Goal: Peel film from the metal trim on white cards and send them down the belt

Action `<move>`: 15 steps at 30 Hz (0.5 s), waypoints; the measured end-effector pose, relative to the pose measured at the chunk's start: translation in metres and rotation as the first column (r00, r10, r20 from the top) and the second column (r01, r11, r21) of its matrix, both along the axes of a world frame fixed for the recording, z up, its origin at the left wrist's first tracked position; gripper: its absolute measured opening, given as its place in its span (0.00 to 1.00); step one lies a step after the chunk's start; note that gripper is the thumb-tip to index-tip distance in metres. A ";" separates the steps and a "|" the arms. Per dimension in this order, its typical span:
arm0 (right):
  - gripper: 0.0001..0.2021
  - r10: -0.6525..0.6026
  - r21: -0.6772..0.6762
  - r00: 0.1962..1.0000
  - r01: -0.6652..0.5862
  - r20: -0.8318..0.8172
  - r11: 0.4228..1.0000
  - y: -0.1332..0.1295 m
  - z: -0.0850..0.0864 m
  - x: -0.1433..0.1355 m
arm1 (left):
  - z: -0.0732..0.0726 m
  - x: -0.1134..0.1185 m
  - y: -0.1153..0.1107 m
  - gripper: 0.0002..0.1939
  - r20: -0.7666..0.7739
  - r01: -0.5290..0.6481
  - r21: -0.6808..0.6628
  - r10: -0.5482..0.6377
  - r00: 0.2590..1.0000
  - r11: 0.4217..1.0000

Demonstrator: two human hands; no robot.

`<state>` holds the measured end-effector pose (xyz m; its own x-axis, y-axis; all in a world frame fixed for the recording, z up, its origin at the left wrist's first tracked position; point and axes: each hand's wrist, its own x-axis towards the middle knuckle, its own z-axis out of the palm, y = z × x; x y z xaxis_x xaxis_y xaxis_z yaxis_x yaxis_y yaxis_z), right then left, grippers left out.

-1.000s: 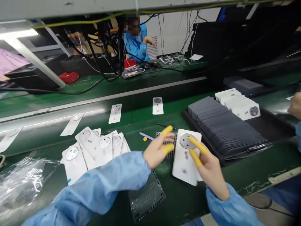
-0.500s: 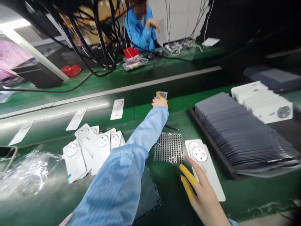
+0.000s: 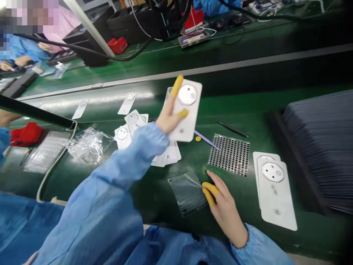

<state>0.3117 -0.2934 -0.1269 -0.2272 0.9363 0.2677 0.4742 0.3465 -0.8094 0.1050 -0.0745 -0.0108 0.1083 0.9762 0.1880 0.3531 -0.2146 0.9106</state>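
My left hand (image 3: 172,112), with yellow finger cots, grips a white panel (image 3: 190,119) bearing a round socket-like face, raised above the bench. Beneath it lies a pile of similar white panels (image 3: 122,134), partly hidden by my sleeve. At the right edge of a clear plastic sheet (image 3: 190,197) with dark dots, my right hand (image 3: 224,206) pinches with its yellow-tipped fingers; its index finger stretches out. Just beyond lies a sheet of small black dots (image 3: 230,156), with a purple stick (image 3: 205,139) reaching onto it. Two more white panels (image 3: 278,198) overlap to the right.
Spaced-out panels (image 3: 128,103) lie on the belt at the back. Dark tweezers (image 3: 233,129) rest behind the dotted sheet. A tray of dark grey slabs (image 3: 325,147) stands at right. Crumpled clear plastic (image 3: 89,145) and a red box (image 3: 27,134) are at left. Co-workers are visible at far left.
My left hand has come back from the belt, bringing a white panel with it. My right hand has moved left to the clear sheet, fingers closing. The view has swung leftward.
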 end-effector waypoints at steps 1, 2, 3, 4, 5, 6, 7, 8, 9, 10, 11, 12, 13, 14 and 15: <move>0.09 -0.034 -0.079 0.996 0.027 -0.078 0.997 0.002 0.002 0.001 | 0.000 -0.025 -0.037 0.29 -0.010 -0.017 -0.046 0.016 1.000 0.999; 0.10 -0.068 -0.188 0.984 0.037 -0.163 0.981 0.005 0.006 0.003 | -0.002 -0.046 -0.074 0.20 -0.025 -0.053 -0.139 0.050 0.998 0.989; 0.11 -0.102 -0.309 0.963 0.020 -0.250 0.951 0.008 0.010 0.005 | -0.008 -0.062 -0.109 0.16 0.002 -0.159 -0.203 0.162 0.987 0.966; 0.12 -0.132 -0.419 0.935 -0.020 -0.330 0.908 0.012 0.016 0.008 | -0.017 -0.073 -0.141 0.17 0.031 -0.233 -0.287 0.252 0.967 0.929; 0.13 -0.155 -0.503 0.906 -0.071 -0.393 0.861 0.016 0.023 0.010 | -0.027 -0.079 -0.168 0.19 0.063 -0.275 -0.372 0.320 0.945 0.887; 0.13 -0.167 -0.558 0.885 -0.119 -0.435 0.821 0.020 0.030 0.012 | -0.037 -0.079 -0.190 0.22 0.108 -0.303 -0.440 0.385 0.916 0.845; 0.13 -0.167 -0.591 0.875 -0.155 -0.454 0.792 0.024 0.038 0.014 | -0.047 -0.075 -0.206 0.25 0.155 -0.311 -0.497 0.435 0.887 0.810; 0.14 -0.157 -0.610 0.876 -0.179 -0.455 0.772 0.028 0.044 0.017 | -0.054 -0.068 -0.217 0.27 0.204 -0.291 -0.547 0.462 0.863 0.785; 0.15 -0.142 -0.619 0.881 -0.193 -0.450 0.761 0.032 0.050 0.019 | -0.059 -0.059 -0.224 0.28 0.254 -0.238 -0.595 0.461 0.850 0.767; 0.16 -0.124 -0.625 0.888 -0.205 -0.442 0.753 0.036 0.055 0.021 | -0.061 -0.050 -0.227 0.28 0.303 -0.155 -0.642 0.434 0.848 0.751; 0.17 -0.100 -0.629 0.899 -0.216 -0.428 0.747 0.040 0.059 0.022 | -0.060 -0.042 -0.228 0.28 0.349 -0.054 -0.680 0.387 0.853 0.732; 0.18 -0.069 -0.634 0.911 -0.226 -0.406 0.740 0.044 0.062 0.024 | -0.058 -0.036 -0.227 0.26 0.390 0.040 -0.699 0.334 0.858 0.714; 0.19 -0.032 -0.639 0.926 -0.234 -0.376 0.732 0.048 0.063 0.025 | -0.054 -0.031 -0.226 0.24 0.418 0.105 -0.705 0.292 0.860 0.702; 0.20 0.013 -0.641 0.942 -0.239 -0.337 0.729 0.052 0.063 0.025 | -0.050 -0.028 -0.225 0.22 0.428 0.128 -0.701 0.271 0.862 0.701; 0.20 0.056 -0.626 0.957 -0.229 -0.284 0.745 0.054 0.063 0.025 | -0.047 -0.027 -0.224 0.20 0.424 0.121 -0.695 0.268 0.865 0.708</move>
<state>0.3363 -0.2392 -0.0643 -0.3848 0.8630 -0.3274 0.2312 -0.2533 -0.9393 0.0778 -0.2988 -0.0574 0.1204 0.8433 -0.5238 -0.1634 0.5373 0.8274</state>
